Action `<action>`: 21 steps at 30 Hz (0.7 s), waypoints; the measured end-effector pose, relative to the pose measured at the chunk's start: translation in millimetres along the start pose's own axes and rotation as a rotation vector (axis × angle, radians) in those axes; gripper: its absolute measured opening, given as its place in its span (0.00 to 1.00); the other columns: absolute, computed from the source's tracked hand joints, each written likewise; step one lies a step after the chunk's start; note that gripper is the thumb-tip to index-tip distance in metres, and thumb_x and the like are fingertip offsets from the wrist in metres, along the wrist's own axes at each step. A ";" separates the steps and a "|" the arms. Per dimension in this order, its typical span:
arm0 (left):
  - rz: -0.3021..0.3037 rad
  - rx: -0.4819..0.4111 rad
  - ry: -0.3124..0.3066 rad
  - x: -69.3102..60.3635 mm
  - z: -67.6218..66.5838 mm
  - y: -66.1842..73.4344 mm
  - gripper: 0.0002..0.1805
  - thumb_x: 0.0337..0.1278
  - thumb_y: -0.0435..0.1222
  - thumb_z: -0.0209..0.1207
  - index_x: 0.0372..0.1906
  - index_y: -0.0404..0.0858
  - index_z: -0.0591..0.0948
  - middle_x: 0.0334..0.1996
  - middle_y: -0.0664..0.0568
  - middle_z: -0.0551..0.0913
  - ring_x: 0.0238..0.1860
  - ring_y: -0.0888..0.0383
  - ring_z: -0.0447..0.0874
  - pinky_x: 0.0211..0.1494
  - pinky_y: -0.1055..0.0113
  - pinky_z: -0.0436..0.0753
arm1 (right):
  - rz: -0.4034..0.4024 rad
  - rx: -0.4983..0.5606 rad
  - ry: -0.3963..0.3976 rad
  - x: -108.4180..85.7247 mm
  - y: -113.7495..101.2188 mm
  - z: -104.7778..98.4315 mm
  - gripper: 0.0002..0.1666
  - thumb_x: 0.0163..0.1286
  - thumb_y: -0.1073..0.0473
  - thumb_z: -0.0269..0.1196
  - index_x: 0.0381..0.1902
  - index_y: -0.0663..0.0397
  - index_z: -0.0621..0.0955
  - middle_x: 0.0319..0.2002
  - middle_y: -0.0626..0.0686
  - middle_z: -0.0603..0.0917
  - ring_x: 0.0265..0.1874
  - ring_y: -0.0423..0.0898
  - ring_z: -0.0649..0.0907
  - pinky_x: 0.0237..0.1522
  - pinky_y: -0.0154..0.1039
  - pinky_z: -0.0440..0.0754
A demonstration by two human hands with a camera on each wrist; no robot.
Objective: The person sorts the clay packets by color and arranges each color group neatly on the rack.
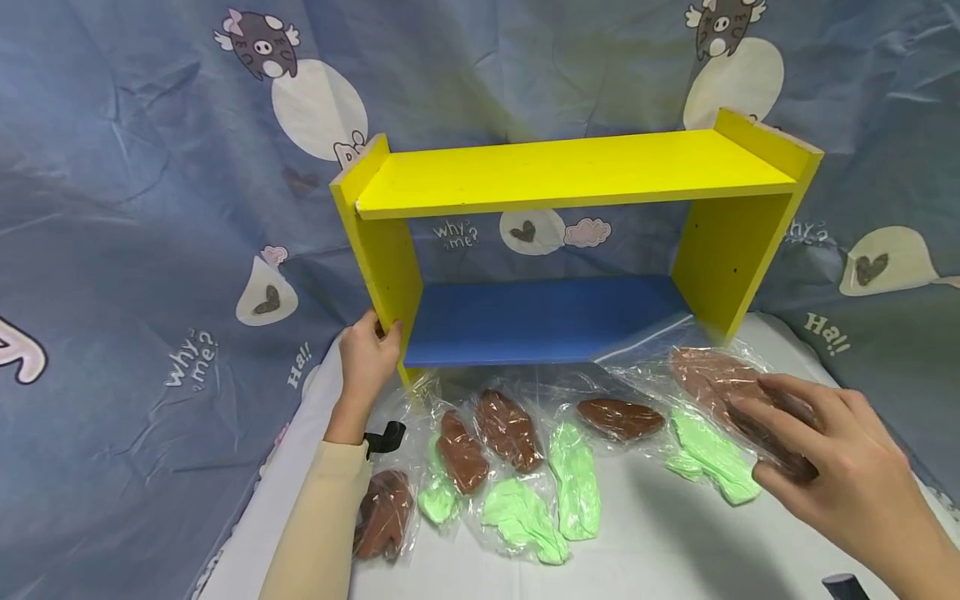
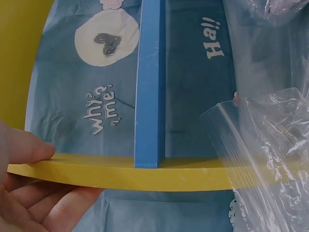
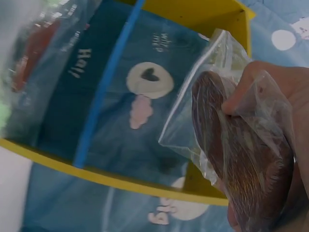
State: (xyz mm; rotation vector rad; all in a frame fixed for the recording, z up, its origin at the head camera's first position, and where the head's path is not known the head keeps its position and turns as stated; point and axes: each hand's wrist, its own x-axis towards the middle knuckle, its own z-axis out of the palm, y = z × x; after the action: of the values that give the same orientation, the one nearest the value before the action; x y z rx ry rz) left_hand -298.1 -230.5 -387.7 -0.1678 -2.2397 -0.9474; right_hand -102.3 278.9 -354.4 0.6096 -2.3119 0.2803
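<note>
While held, the brown item [image 1: 712, 377] points lengthwise toward the shelf [image 1: 585, 173].

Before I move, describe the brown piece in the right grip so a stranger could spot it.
Find the yellow shelf. Near its lower right corner, the right grip holds a brown piece in clear plastic. Only this brown piece is held; the others lie on the white surface.

Blue cartoon-print backdrop cloth [image 1: 540, 67], head view: "why me?" inscription [image 1: 193, 362], left of frame; repeated at centre and, partly hidden, at right. "Ha!!" inscription [image 1: 297, 366], left of centre; repeated at right. Further lettering [image 1: 347, 154], upper left, partly covered.
</note>
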 end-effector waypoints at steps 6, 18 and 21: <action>-0.012 -0.004 -0.006 -0.1 0.9 1.0 0.13 0.63 0.34 0.64 0.47 0.30 0.84 0.37 0.36 0.88 0.36 0.40 0.88 0.39 0.47 0.85 | -0.015 -0.040 0.055 22.4 3.3 -14.8 0.42 0.70 0.27 0.42 0.57 0.49 0.85 0.60 0.65 0.77 0.46 0.67 0.73 0.42 0.59 0.69; -0.010 -0.017 0.004 -2.3 -2.1 2.0 0.13 0.63 0.34 0.64 0.47 0.28 0.83 0.38 0.35 0.87 0.36 0.40 0.88 0.37 0.47 0.86 | -0.064 -0.035 0.242 77.6 15.8 -47.9 0.40 0.73 0.32 0.46 0.58 0.59 0.83 0.61 0.72 0.75 0.52 0.77 0.72 0.69 0.58 0.62; -0.008 -0.015 -0.005 -2.2 -0.9 2.3 0.14 0.63 0.34 0.64 0.48 0.28 0.83 0.38 0.35 0.87 0.36 0.39 0.88 0.38 0.47 0.86 | -0.037 -0.027 0.273 93.6 19.7 -55.2 0.40 0.72 0.33 0.47 0.59 0.60 0.82 0.64 0.71 0.73 0.56 0.76 0.71 0.69 0.56 0.62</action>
State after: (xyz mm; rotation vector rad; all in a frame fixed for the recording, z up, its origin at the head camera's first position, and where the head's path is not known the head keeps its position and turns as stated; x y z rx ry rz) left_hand -295.1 -229.2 -387.3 -0.1681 -2.2404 -0.9688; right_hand -138.6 283.6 -250.1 0.5630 -2.0373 0.2955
